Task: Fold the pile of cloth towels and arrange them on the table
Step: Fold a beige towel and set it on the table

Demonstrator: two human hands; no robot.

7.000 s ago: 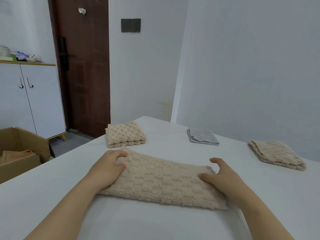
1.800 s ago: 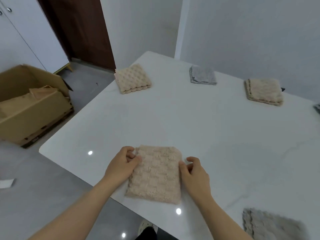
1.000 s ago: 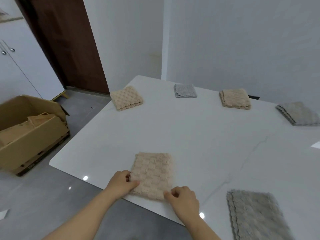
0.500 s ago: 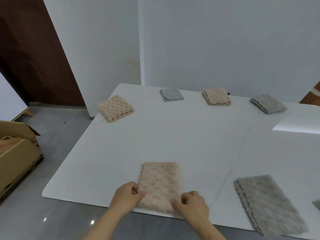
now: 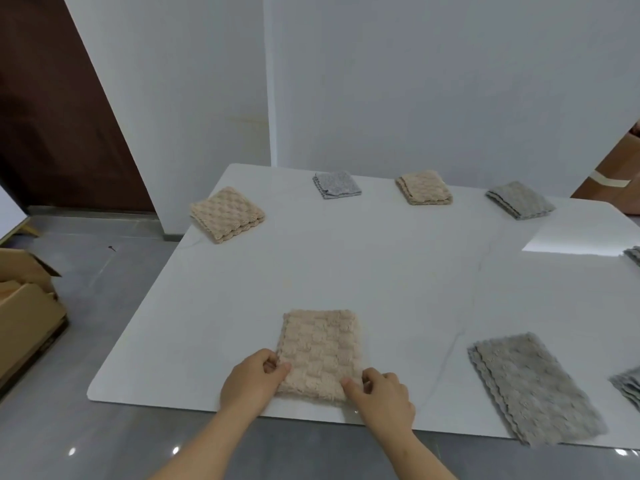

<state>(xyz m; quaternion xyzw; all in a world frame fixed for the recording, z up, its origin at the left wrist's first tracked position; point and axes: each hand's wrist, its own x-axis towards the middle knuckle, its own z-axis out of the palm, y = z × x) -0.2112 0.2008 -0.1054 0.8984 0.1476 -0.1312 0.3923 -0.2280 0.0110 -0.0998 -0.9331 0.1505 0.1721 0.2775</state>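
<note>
Both hands are on the folded beige towel [image 5: 320, 351] at the front rim of the worktop [image 5: 346, 271]. The left hand [image 5: 254, 379] pinches its near-left corner and the right hand [image 5: 382, 398] pinches the near-right. Across the far side, well apart, lie the corner beige towel [image 5: 227, 213], the small grey towel [image 5: 336, 184], the far beige towel [image 5: 424, 187] and the far grey towel [image 5: 519, 199]. The near grey towel [image 5: 533, 386] lies at front right. A cardboard box [image 5: 24, 323] sits on the floor, left.

Left hand [image 5: 251, 379] and right hand [image 5: 384, 396], fingers [image 5: 379, 377] curled, pinch near corners of the towel [image 5: 318, 344].
</note>
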